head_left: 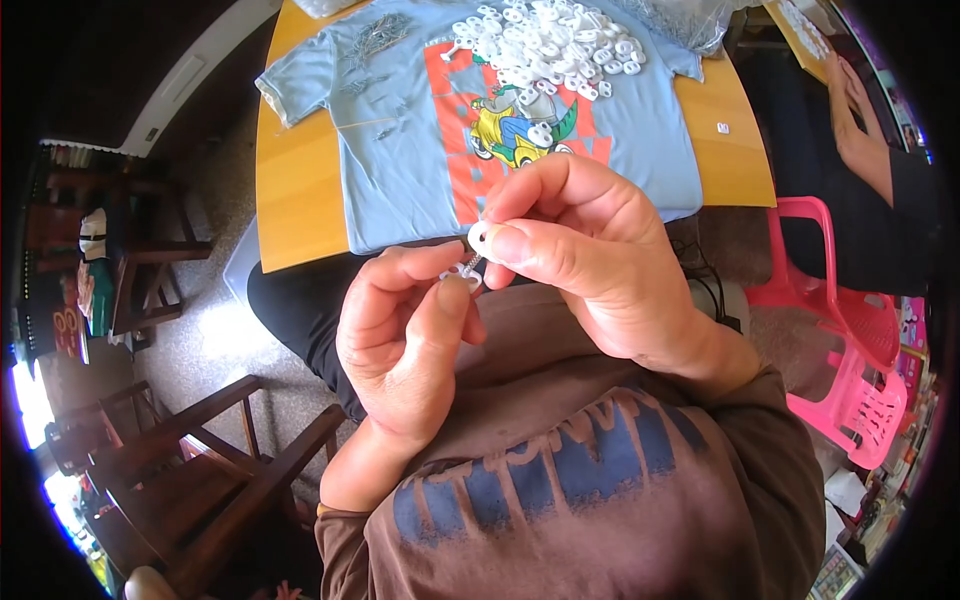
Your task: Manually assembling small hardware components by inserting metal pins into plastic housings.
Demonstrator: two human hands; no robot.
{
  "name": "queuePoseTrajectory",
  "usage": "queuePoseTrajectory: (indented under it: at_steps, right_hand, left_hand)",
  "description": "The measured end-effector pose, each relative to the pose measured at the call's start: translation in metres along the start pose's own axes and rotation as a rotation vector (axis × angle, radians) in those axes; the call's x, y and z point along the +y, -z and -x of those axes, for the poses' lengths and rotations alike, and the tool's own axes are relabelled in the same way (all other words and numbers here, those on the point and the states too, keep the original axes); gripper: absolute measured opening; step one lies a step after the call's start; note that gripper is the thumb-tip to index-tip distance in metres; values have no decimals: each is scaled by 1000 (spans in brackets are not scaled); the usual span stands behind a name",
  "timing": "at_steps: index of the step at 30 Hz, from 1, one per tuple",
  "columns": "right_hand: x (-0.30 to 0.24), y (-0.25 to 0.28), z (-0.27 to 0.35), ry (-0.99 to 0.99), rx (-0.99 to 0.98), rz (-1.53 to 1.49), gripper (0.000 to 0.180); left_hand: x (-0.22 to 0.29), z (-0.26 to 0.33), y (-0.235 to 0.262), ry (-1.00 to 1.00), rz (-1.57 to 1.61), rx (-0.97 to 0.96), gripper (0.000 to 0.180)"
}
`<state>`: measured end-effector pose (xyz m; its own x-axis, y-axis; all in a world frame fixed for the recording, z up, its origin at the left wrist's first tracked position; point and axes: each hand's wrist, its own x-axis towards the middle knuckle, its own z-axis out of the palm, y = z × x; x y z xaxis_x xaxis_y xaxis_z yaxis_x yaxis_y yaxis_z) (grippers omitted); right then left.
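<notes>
Between the thumb and fingers of my right hand is a small white plastic piece with a hole. My left hand pinches another small white plastic piece, mostly covered by the fingertips. A short thin metal part, spring-like or threaded, spans the gap between the two pieces. Both hands meet over my lap, just in front of the table edge. On the table, a pile of similar white plastic pieces lies on a spread blue T-shirt.
The wooden table also bears a heap of thin metal bits and a clear plastic bag. At right are another person's hand and a pink plastic chair. Dark wooden chairs stand at left.
</notes>
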<state>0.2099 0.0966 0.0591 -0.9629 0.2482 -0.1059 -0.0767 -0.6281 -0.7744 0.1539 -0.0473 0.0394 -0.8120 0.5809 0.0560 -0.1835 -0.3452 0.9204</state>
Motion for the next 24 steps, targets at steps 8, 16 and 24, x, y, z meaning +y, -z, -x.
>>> queuePoseTrajectory:
  at_steps: [8, 16, 24]
  right_hand:
    - [0, -1, 1, 33, -40, 43, 11]
    - [7, 0, 3, 238, -79, 275, 11]
    - [9, 1, 3, 247, -94, 293, 11]
  left_hand:
    - [-3, 2, 3, -38, -12, -20, 18]
    - [-3, 3, 3, -67, -60, -27, 18]
    - [-1, 5, -1, -42, -126, 24, 17]
